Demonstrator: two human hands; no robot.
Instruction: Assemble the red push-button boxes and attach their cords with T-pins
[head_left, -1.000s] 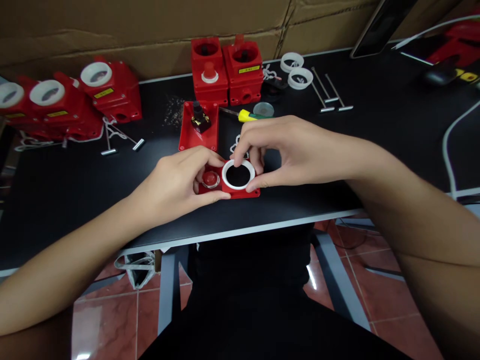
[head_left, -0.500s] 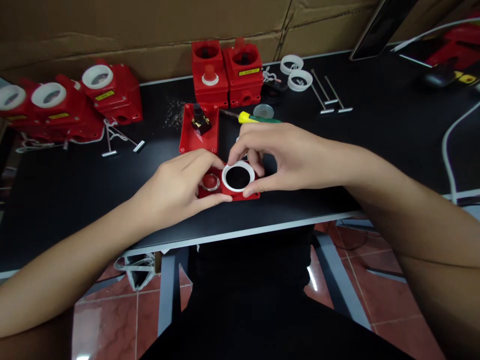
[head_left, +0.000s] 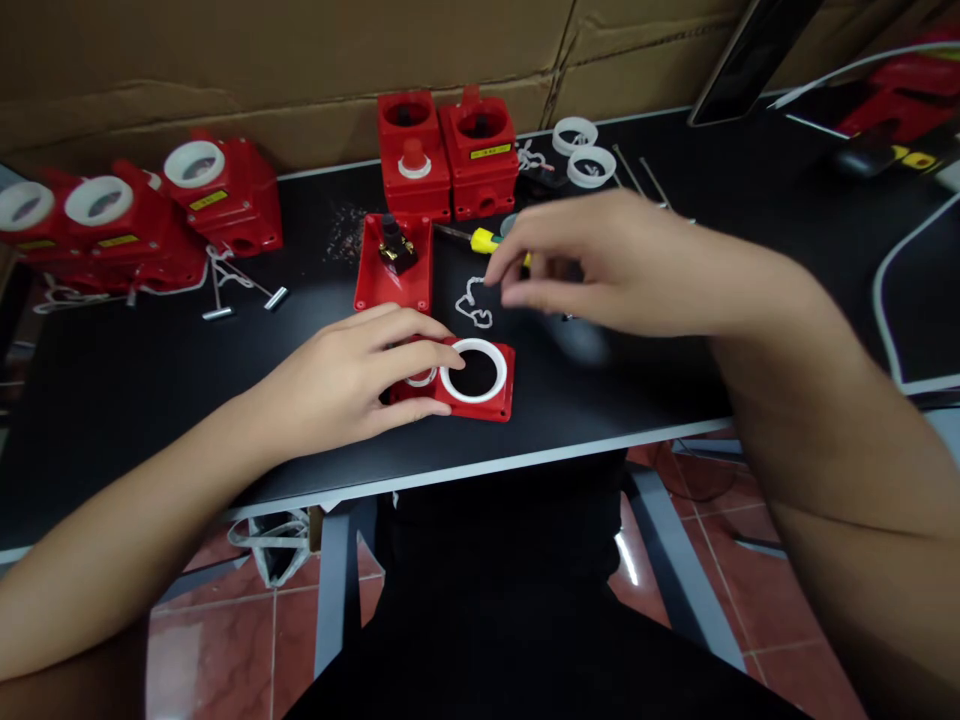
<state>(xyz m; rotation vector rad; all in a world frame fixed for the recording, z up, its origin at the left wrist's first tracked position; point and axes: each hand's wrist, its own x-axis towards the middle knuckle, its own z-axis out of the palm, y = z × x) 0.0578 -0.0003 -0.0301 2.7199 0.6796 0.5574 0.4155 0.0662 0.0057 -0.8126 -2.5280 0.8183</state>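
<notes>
Plate [head_left: 487, 409], red, flat on black bench [head_left: 187, 390] close to the front edge; taken as landmark. White ring [head_left: 502, 371] sits on its right half, opening up.

Left hand [head_left: 367, 375] covers the plate's left half, fingers spread: thumb at near edge, one fingertip at far edge, another on the ring's rim. Judged a brace, so the plate cannot slide or turn.

Right hand [head_left: 592, 265] raised beyond and right of the plate, motion-blurred. Fingers loosely curled, gap between thumb and forefinger; nothing seen pinched, palm side hidden. One-handed bracing probably leaves it free.

White cord [head_left: 484, 322] loose just beyond the plate; contact with right fingertips cannot be told.

Red shell [head_left: 365, 280] beyond and left of the plate, hollow side up, apparently to contain black switch [head_left: 397, 257]. Screwdriver [head_left: 482, 241] directly beyond the plate, presumably for easy reach.

Farthest beyond the plate: two red housings [head_left: 480, 185], side by side.
</notes>
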